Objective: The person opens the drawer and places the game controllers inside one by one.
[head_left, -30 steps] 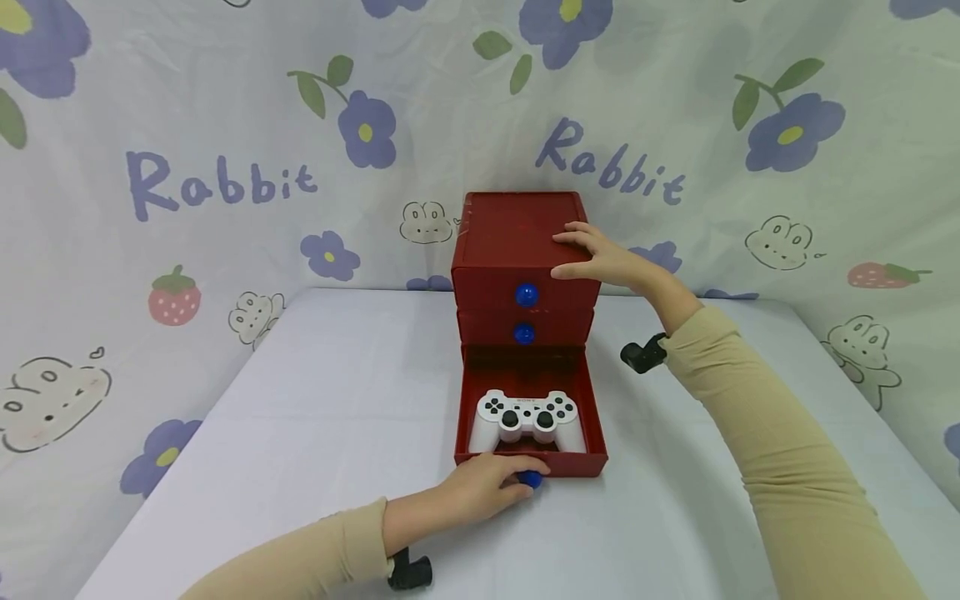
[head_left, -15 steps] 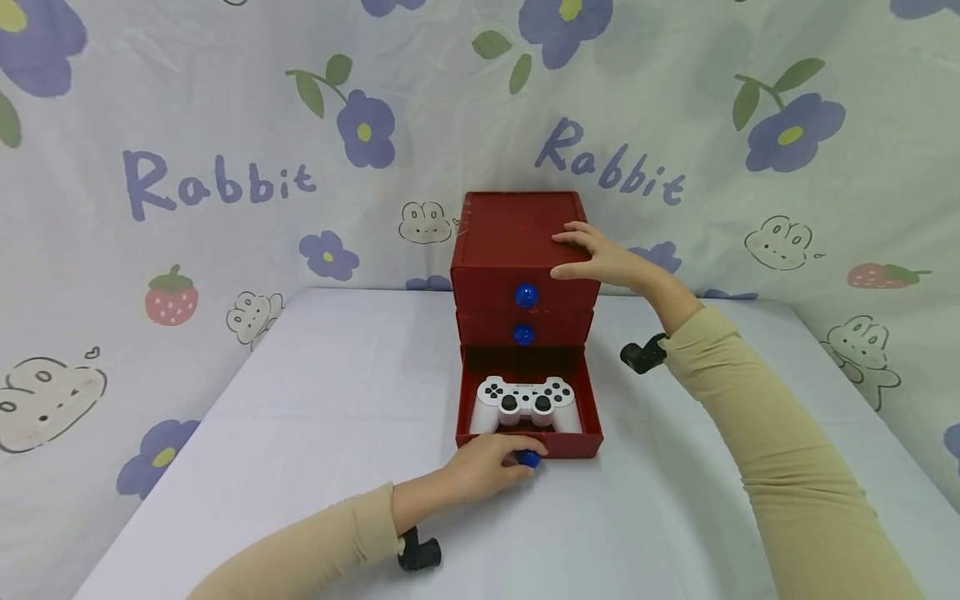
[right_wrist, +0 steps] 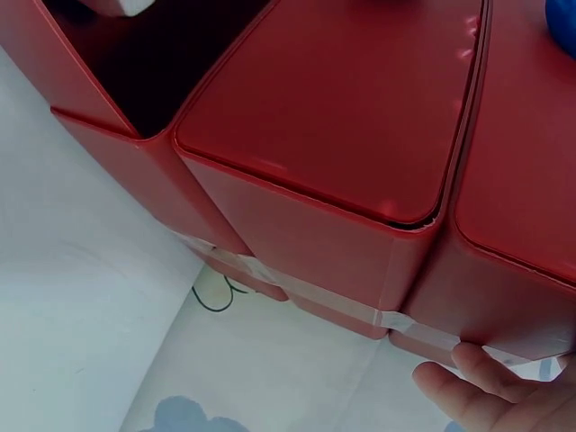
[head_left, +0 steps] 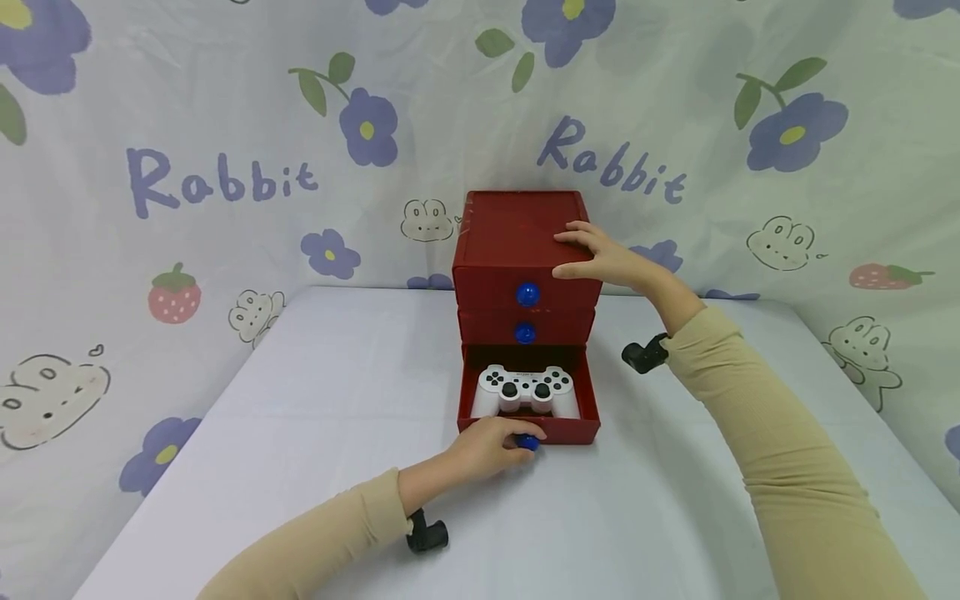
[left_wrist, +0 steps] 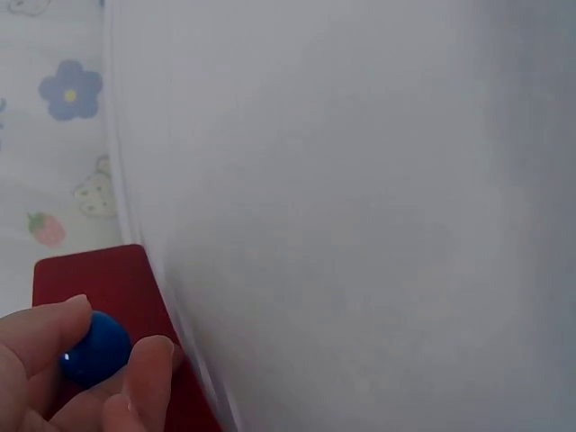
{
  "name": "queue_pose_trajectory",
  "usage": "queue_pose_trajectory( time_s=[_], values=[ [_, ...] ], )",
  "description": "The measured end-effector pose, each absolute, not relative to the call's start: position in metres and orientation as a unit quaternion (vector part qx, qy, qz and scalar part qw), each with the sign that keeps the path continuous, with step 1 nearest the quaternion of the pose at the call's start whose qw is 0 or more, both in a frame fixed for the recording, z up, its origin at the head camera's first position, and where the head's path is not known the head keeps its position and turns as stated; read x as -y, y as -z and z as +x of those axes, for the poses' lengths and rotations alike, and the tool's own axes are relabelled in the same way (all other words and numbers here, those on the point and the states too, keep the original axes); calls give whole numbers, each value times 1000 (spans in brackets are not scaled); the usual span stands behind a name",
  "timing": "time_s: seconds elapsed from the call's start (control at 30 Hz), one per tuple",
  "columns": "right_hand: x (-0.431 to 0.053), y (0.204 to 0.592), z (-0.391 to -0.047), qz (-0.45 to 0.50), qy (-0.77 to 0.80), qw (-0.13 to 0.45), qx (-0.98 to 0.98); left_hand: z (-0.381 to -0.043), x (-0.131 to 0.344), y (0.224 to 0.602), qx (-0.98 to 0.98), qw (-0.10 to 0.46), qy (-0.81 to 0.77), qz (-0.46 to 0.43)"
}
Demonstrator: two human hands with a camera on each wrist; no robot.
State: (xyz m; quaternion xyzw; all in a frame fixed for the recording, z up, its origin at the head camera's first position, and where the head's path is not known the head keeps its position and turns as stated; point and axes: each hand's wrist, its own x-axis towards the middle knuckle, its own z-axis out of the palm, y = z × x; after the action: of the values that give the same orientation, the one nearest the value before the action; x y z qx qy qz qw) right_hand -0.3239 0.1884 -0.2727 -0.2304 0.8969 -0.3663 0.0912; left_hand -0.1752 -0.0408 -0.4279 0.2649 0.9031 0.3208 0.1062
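Note:
A red cabinet (head_left: 517, 225) of stacked drawers stands at the back middle of the table in the head view. Its bottom drawer (head_left: 573, 432) is pulled out, and a white game controller (head_left: 525, 385) lies inside. My left hand (head_left: 480, 450) pinches that drawer's blue knob (head_left: 528, 443); in the left wrist view, finger and thumb stand on either side of the knob (left_wrist: 99, 349). Fingers spread, my right hand (head_left: 607, 257) rests at the cabinet's top right edge. Its fingertips (right_wrist: 477, 369) show by the cabinet's side in the right wrist view.
Two upper drawers, each with a blue knob (head_left: 527, 294), are closed. A white cloth covers the table (head_left: 352, 383). Behind it hangs a patterned curtain (head_left: 420, 50). Strips of clear tape (right_wrist: 315, 292) run along the cabinet's side in the right wrist view.
The bottom drawer has slid partway back toward the cabinet, carrying the controller along, and my left hand has moved away from me with its knob. My right hand has stayed in place.

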Motion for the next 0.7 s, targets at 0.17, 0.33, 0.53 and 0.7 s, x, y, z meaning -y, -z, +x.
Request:
queue_pose_trajectory(
  time_s=[0.17, 0.33, 0.53, 0.7],
  values=[
    [-189, 272, -323, -233, 367, 93, -896, -183, 40, 428, -901, 116, -332, 255],
    [-189, 272, -323, -236, 365, 93, -896, -191, 39, 427, -898, 130, -346, 239],
    [-189, 272, -324, -237, 366, 95, -895, -196, 38, 423, -898, 141, -345, 233],
    [-189, 273, -325, -233, 366, 94, -896, -202, 36, 422, -902, 138, -341, 226]
  ],
)
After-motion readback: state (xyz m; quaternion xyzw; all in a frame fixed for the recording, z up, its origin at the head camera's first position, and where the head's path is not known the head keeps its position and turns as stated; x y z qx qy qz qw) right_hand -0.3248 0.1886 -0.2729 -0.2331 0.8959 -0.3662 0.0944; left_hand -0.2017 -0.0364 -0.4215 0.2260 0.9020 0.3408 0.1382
